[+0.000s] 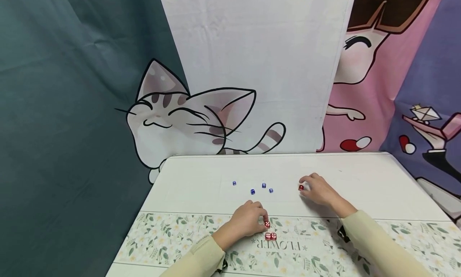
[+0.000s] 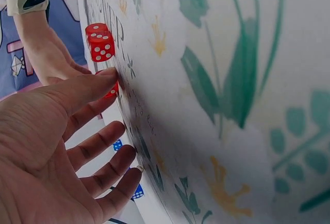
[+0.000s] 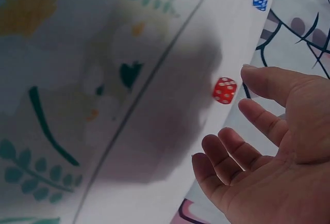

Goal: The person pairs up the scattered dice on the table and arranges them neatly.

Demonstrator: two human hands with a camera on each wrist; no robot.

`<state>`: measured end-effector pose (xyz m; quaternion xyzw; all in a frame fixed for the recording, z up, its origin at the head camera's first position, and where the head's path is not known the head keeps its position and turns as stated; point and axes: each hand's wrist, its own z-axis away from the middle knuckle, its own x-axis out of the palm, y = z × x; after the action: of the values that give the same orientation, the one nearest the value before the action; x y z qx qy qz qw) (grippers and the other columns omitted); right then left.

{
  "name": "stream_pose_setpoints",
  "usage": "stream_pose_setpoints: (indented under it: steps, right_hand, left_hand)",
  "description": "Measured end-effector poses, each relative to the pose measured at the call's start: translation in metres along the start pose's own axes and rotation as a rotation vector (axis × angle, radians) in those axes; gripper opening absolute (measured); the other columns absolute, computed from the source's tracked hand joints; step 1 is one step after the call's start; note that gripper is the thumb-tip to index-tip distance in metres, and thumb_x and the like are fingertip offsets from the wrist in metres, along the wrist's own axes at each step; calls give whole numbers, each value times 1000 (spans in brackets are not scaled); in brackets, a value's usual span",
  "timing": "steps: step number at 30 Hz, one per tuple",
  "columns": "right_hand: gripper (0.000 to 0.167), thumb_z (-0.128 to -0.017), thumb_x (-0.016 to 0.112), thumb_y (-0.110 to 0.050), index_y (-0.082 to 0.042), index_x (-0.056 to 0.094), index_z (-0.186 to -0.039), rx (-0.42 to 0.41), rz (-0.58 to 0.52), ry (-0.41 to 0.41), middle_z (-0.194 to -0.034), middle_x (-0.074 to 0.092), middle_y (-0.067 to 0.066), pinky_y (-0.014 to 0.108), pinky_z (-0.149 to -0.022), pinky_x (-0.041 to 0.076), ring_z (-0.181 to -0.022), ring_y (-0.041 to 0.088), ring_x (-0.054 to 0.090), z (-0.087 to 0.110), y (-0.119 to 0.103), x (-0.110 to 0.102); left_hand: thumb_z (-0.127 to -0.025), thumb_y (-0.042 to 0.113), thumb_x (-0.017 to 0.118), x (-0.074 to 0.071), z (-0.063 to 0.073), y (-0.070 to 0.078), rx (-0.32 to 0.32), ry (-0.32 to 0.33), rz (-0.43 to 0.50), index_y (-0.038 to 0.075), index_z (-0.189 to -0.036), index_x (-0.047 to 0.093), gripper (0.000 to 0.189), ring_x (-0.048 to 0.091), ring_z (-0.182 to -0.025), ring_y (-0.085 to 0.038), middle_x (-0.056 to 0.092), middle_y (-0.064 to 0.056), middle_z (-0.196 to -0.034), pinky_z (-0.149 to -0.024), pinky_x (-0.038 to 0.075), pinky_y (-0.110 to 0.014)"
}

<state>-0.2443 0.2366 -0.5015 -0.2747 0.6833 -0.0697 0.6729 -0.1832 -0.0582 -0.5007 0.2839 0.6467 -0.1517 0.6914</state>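
Observation:
In the head view my left hand [image 1: 248,220] is over the floral strip of the table, pinching a red die [image 1: 267,224] between thumb and index finger. The thumb covers part of that die in the left wrist view, and the other fingers spread apart. Just nearer to me, two red dice [image 1: 271,236] sit side by side. My right hand [image 1: 318,190] reaches over the white area at the right, around another red die [image 1: 301,187]. In the right wrist view this red die [image 3: 225,90] rests on the tabletop, a little beyond the parted thumb and index fingertips.
Several blue dice lie scattered on the white part of the table, among them one blue die [image 1: 234,183] at the left and another blue die [image 1: 264,185] farther right. A printed cloth backdrop [image 1: 259,49] hangs behind the table's far edge.

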Motion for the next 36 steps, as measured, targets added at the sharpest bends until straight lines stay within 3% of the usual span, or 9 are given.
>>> stream_pose_setpoints:
  steps: [12, 36]
  right_hand:
    - [10, -87, 76, -14, -11, 70, -94, 22, 61, 1, -105, 59, 18, 58, -81, 46, -99, 40, 56, -10, 11, 11]
    - [9, -86, 79, -14, -15, 70, -89, 14, 84, -23, -103, 59, 16, 53, -79, 44, -98, 38, 54, -3, 2, 14]
  left_hand:
    - [-78, 38, 86, -1, -1, 1, -5, 0, 1, 31, -84, 73, 16, 44, -78, -7, 60, 12, -93, -67, 40, -23]
    - [-79, 40, 85, 2, -1, 1, 0, -1, -31, 32, -84, 72, 16, 47, -79, -8, 62, 11, -94, -66, 41, -24]
